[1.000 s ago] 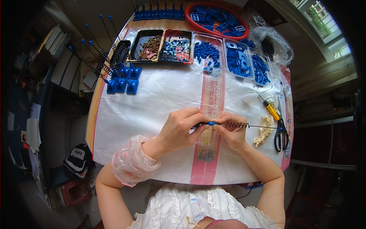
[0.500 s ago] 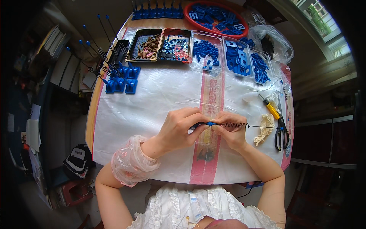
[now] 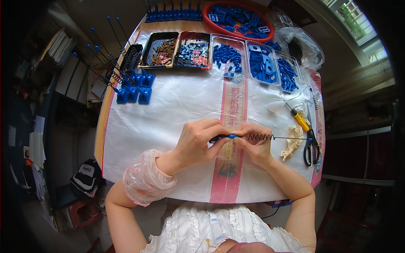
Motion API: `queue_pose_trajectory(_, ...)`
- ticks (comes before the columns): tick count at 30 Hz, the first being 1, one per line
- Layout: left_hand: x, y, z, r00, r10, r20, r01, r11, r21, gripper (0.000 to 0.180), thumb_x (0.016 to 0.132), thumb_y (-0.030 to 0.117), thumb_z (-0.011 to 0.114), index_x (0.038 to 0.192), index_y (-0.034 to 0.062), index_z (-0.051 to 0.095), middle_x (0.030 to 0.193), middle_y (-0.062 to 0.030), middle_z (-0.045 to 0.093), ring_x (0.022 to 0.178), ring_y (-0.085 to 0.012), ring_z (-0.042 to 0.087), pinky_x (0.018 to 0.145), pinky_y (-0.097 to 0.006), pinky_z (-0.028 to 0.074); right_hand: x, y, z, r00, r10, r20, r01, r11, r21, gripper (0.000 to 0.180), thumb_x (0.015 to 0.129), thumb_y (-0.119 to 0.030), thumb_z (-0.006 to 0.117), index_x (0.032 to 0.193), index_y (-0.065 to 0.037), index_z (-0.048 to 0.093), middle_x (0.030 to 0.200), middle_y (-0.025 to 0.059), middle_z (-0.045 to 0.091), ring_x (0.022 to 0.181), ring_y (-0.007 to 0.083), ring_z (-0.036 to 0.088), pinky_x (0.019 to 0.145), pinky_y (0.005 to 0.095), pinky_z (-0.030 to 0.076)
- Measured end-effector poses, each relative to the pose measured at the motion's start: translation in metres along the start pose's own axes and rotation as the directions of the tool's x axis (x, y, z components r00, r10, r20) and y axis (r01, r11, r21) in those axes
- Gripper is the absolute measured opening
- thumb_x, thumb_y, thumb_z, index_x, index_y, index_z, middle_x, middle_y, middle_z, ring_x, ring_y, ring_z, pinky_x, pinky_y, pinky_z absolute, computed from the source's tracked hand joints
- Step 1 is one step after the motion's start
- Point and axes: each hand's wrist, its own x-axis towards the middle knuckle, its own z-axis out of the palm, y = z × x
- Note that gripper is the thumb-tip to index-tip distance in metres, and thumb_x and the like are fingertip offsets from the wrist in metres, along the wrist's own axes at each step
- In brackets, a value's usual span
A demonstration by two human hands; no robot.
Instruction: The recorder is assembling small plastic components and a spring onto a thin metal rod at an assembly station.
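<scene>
Over the middle of the table, my left hand is closed on a blue plastic part, mostly hidden by the fingers. Just beside it, my right hand pinches the near end of a black coil-spring wire. Past the coil, the wire runs out straight to the right and ends in a small blue tip. Thumbs and fingertips of both hands nearly meet where the wire joins the blue part; the joint itself is covered. Finished-looking blue bases with upright spring wires stand at the left.
Behind my hands sit a tray of brass-coloured screws, a tray of small nuts, clear boxes of blue parts and a red basin. At right lie a yellow-handled screwdriver, black scissors and a crumpled cream-coloured piece.
The wire's blue-tipped end has risen slightly. Both hands keep nearly the same place and the same grip.
</scene>
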Motion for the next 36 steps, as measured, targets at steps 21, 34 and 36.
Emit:
queue_pose_trajectory(21,0.001,-0.009,-0.001,0.876,-0.392,0.28,0.479,0.77,-0.422,0.013,0.087,0.009,0.068,0.095,-0.001,0.069,0.081,-0.0018,0.065,0.068,-0.0051,0.057,0.057,-0.02,0.046,0.003,0.006,0.001,0.993,0.083,-0.082,-0.073,0.99,0.122,0.007,0.09,0.0,0.063,0.094,0.001,0.069,0.081,0.0045,0.065,0.073,0.009,0.061,0.063,0.0212,0.046)
queue_pose_trajectory(34,0.003,-0.017,-0.003,0.787,-0.414,0.457,0.617,0.513,-0.597,0.019,0.088,0.01,0.068,0.1,-0.0047,0.067,0.086,-0.0059,0.067,0.077,-0.0088,0.062,0.068,-0.023,0.05,0.003,0.009,0.0,0.988,0.114,-0.107,-0.097,0.984,0.149,0.004,0.088,0.0,0.065,0.09,0.0,0.068,0.078,0.0017,0.064,0.071,0.0075,0.059,0.062,0.0214,0.045)
queue_pose_trajectory(36,0.002,-0.018,-0.003,0.787,-0.413,0.457,0.616,0.517,-0.594,0.019,0.088,0.01,0.068,0.1,-0.0044,0.068,0.085,-0.0056,0.067,0.077,-0.0087,0.061,0.068,-0.023,0.05,0.003,0.009,0.0,0.989,0.108,-0.105,-0.092,0.985,0.144,0.004,0.088,0.0,0.065,0.09,0.001,0.068,0.078,0.0017,0.064,0.071,0.0075,0.059,0.063,0.0216,0.045)
